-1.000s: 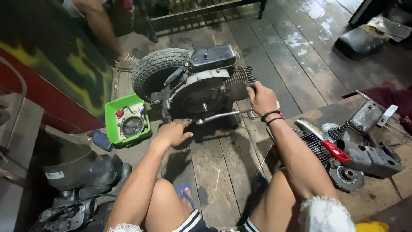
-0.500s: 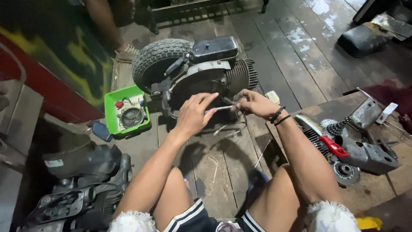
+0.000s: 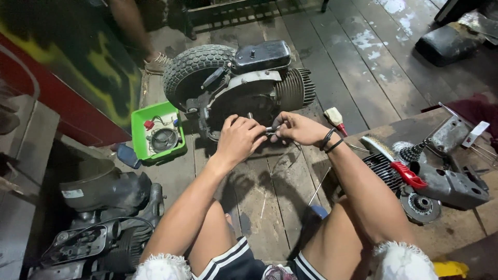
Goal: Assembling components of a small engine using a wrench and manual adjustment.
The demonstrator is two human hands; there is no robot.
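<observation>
Two hands meet in front of the scooter engine (image 3: pixel 244 85), which lies on the plank floor with its tyre toward the green tray (image 3: pixel 139 129) on the left. Left hand (image 3: pixel 239 139) has its fingers curled around a small metal tool (image 3: pixel 271 129), and the right hand (image 3: pixel 296 127) pinches that tool's other end. Half a second ago the hands sat slightly higher against the engine casing; a second ago they were spread apart. Loose engine parts (image 3: pixel 441 181) lie far right.
</observation>
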